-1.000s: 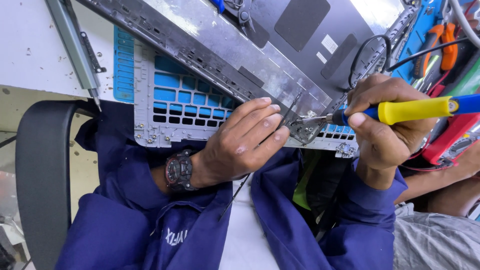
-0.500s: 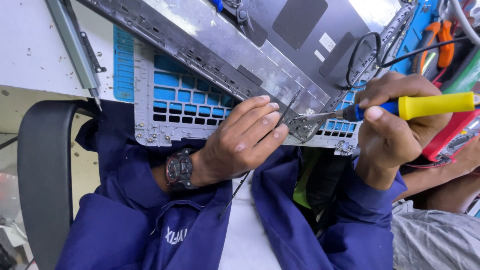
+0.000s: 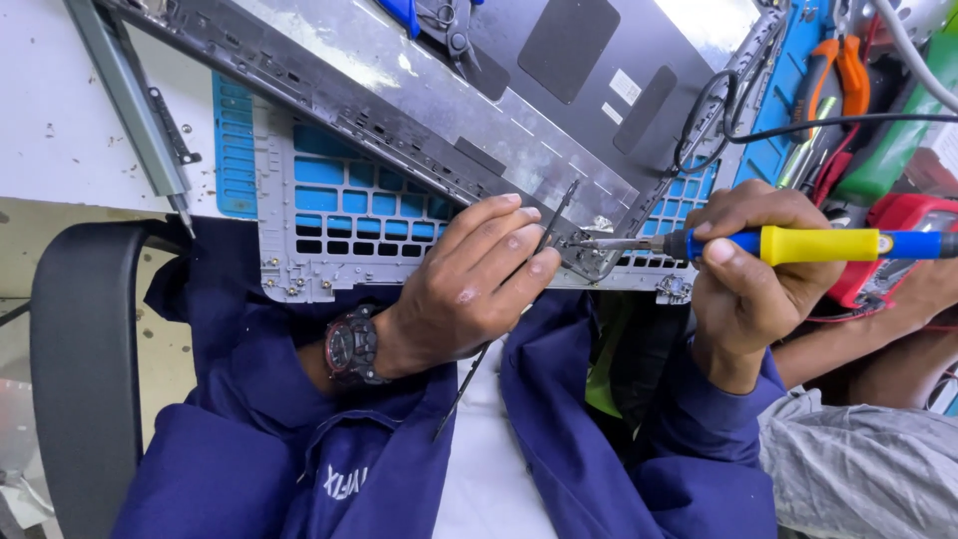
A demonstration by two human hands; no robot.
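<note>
On the blue mat [image 3: 235, 140], soldering iron [image 3: 808, 245] tip meets left fingers [image 3: 534, 262].

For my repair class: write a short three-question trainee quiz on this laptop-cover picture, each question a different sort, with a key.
1. True or false: the right hand holds the yellow and blue soldering iron with its tip at the corner of the laptop cover.
2. Which does the left hand pinch?
A. a thin dark wire
B. orange pliers
C. a red meter
3. Fill in: on the left wrist sits a dark ____.

Key: 1 true; 2 A; 3 watch.
</note>
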